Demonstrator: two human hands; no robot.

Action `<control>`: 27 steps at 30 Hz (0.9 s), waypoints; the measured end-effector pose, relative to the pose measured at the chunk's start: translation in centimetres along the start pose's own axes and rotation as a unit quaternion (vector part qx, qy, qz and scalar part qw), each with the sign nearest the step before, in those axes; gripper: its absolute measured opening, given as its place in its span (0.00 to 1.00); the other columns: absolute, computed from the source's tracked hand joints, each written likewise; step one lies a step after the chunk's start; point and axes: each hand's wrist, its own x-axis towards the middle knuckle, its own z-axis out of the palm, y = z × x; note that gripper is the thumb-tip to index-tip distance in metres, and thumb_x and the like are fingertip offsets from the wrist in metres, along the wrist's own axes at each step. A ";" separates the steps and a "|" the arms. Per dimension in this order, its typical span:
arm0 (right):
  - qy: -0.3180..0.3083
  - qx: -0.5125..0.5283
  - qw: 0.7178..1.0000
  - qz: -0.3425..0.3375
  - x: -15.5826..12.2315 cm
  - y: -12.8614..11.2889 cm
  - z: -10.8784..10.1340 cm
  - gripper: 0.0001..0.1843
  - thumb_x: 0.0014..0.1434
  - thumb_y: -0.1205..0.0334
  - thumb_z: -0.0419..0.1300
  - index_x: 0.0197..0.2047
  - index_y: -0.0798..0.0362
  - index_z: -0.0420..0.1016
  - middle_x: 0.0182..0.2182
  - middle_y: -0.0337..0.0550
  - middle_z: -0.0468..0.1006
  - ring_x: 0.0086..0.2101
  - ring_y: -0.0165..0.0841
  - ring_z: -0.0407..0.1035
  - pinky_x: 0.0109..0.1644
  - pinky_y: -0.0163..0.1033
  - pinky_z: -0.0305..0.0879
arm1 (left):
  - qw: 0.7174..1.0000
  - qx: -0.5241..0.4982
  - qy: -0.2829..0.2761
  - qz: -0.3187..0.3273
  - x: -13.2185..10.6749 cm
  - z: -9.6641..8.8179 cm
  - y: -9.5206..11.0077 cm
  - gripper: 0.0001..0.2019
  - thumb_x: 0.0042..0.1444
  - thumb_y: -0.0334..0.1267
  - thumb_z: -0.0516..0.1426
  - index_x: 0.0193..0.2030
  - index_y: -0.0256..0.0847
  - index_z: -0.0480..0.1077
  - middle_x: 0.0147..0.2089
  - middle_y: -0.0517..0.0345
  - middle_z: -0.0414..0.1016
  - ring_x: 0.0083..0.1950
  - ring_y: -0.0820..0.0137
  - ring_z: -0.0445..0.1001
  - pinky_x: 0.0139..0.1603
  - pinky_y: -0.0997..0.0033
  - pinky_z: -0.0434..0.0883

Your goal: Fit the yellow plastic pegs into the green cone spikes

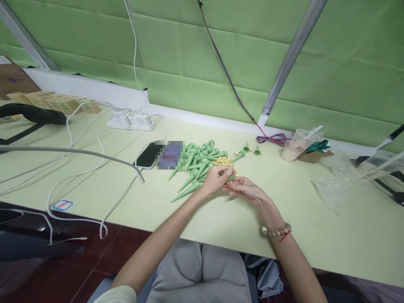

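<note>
My left hand (pixel 217 180) and my right hand (pixel 247 189) meet over the table in front of me, both closed around a green plastic watering spike (pixel 231 177). Fingers cover most of that spike, and a bit of yellow shows beneath it. Just beyond and left of my hands lies a heap of green cone-shaped spikes (pixel 197 162) with wide caps. A pile of small yellow plastic pieces (pixel 224 161) touches the heap's right side. Farther right lie a few separate green spikes (pixel 240 155), some with yellow pieces attached.
Left of the heap are a phone (pixel 148 155) and a pixelated rectangle. White cables (pixel 102 147) run from a power strip (pixel 131 120) across the left side. A drink cup (pixel 293 145), a small cardboard box (pixel 315 155) and clear plastic bags (pixel 331 189) occupy the right.
</note>
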 end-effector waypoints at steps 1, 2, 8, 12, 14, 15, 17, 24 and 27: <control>0.003 -0.003 1.000 0.006 -0.1 -0.1 0.0 0.16 0.40 0.55 0.69 0.32 0.56 0.76 0.33 0.44 0.79 0.35 0.30 0.74 0.32 0.28 0.69 | 1.000 0.014 -0.007 0.001 0.0 0.0 0.0 0.22 0.56 0.50 0.45 0.27 0.35 0.71 0.16 0.64 0.56 0.19 0.79 0.51 0.20 0.77 0.50; 0.007 -0.005 1.000 0.009 -0.1 -0.1 0.0 0.16 0.39 0.56 0.69 0.31 0.56 0.76 0.31 0.43 0.79 0.34 0.30 0.74 0.32 0.29 0.69 | 0.999 0.031 -0.010 0.002 -0.1 0.0 0.0 0.22 0.56 0.50 0.45 0.27 0.35 0.71 0.17 0.64 0.58 0.19 0.79 0.52 0.20 0.77 0.50; 0.085 -0.037 0.995 -0.021 -0.1 -0.4 0.2 0.17 0.30 0.60 0.72 0.26 0.58 0.76 0.21 0.38 0.76 0.24 0.27 0.71 0.32 0.33 0.67 | 0.998 0.062 -0.014 -0.004 0.0 0.2 -0.2 0.18 0.53 0.47 0.49 0.29 0.35 0.73 0.23 0.60 0.68 0.20 0.79 0.52 0.21 0.77 0.51; 0.206 -0.102 0.967 -0.107 0.4 0.0 0.9 0.15 0.28 0.62 0.71 0.21 0.58 0.73 0.19 0.38 0.75 0.22 0.29 0.69 0.32 0.36 0.66 | 0.998 0.066 0.009 -0.013 0.2 0.4 -0.4 0.16 0.50 0.48 0.52 0.30 0.36 0.73 0.19 0.63 0.62 0.19 0.80 0.48 0.20 0.77 0.48; 0.260 -0.150 0.938 -0.173 0.6 0.5 1.4 0.13 0.32 0.60 0.70 0.19 0.57 0.71 0.19 0.38 0.73 0.21 0.29 0.67 0.29 0.36 0.65 | 0.997 0.060 0.039 -0.032 0.3 0.4 -0.5 0.17 0.51 0.50 0.52 0.30 0.37 0.72 0.17 0.65 0.57 0.18 0.80 0.48 0.19 0.78 0.47; 0.278 -0.175 0.921 -0.212 0.6 0.7 1.6 0.13 0.34 0.59 0.69 0.18 0.56 0.70 0.19 0.38 0.72 0.22 0.29 0.66 0.29 0.36 0.65 | 0.996 0.056 0.053 -0.040 0.3 0.3 -0.6 0.18 0.51 0.51 0.51 0.29 0.37 0.71 0.16 0.66 0.56 0.18 0.81 0.47 0.18 0.78 0.47; 0.295 -0.219 0.885 -0.288 0.6 1.1 2.2 0.12 0.39 0.58 0.67 0.18 0.55 0.70 0.20 0.39 0.71 0.23 0.30 0.66 0.28 0.37 0.65 | 0.995 0.049 0.075 -0.048 0.5 0.2 -0.7 0.19 0.52 0.52 0.51 0.28 0.36 0.70 0.15 0.66 0.53 0.17 0.81 0.47 0.18 0.78 0.47; 0.260 -0.171 0.917 -0.250 0.5 0.9 3.1 0.18 0.45 0.49 0.63 0.34 0.54 0.73 0.29 0.43 0.73 0.30 0.32 0.69 0.26 0.35 0.69 | 0.990 -0.059 0.109 -0.060 1.0 -0.3 -0.9 0.22 0.54 0.54 0.48 0.27 0.36 0.71 0.10 0.67 0.50 0.11 0.80 0.53 0.13 0.79 0.49; 0.173 -0.055 0.974 -0.134 0.8 0.7 2.8 0.21 0.47 0.45 0.61 0.32 0.56 0.75 0.28 0.45 0.74 0.29 0.31 0.69 0.25 0.34 0.69 | 0.989 -0.080 0.120 -0.046 1.0 -0.5 -0.7 0.22 0.54 0.54 0.49 0.27 0.36 0.72 0.09 0.67 0.51 0.10 0.80 0.53 0.12 0.78 0.49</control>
